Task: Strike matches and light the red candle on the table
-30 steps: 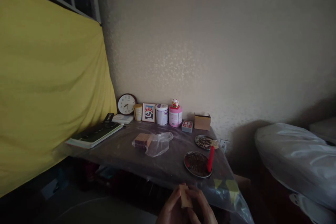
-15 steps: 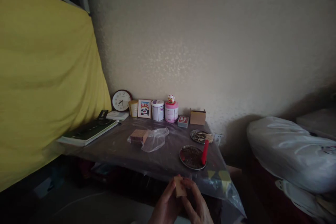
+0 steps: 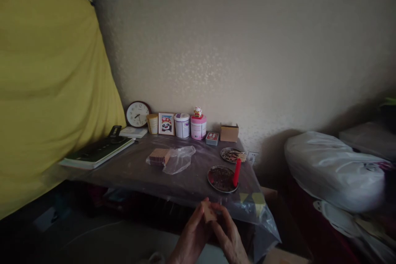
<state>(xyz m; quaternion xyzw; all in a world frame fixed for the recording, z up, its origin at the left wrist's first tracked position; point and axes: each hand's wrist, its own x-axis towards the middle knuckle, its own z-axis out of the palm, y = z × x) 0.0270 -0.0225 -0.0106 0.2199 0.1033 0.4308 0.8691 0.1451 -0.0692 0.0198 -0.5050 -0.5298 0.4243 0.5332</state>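
Nearest the person, below the table's front edge, both hands meet around 1 small tan box (image 3: 209, 212). The left hand (image 3: 192, 237) has its grip pinched on the box's left side, thumb and fingers pressed to it. The right hand (image 3: 229, 237) pinches the box from the right, fingertips on its upper part. The box is held clear of the table, tilted a little, just in front of the front edge.

Past the hands comes the table (image 3: 139, 173), covered with clear plastic sheet that hangs off the front right corner. Near the front right sits a round metal dish (image 3: 220, 178) with dark contents, and a red candle (image 3: 236, 172) leans on its right rim. Just behind it, toward the right edge, a second dish (image 3: 230, 155) holds pale sticks. Around the middle lies a clear plastic bag (image 3: 177, 159) with a stack of tan boxes (image 3: 158, 156) at its left end. At the left edge a dark book (image 3: 97, 152) lies flat.

Along the back edge, against the wall, stand from left to right a round clock (image 3: 137, 114), a small framed picture (image 3: 166, 123), a white tin (image 3: 182, 125), a pink tin (image 3: 198, 127) with a little figure on top, and an open cardboard box (image 3: 229, 132)
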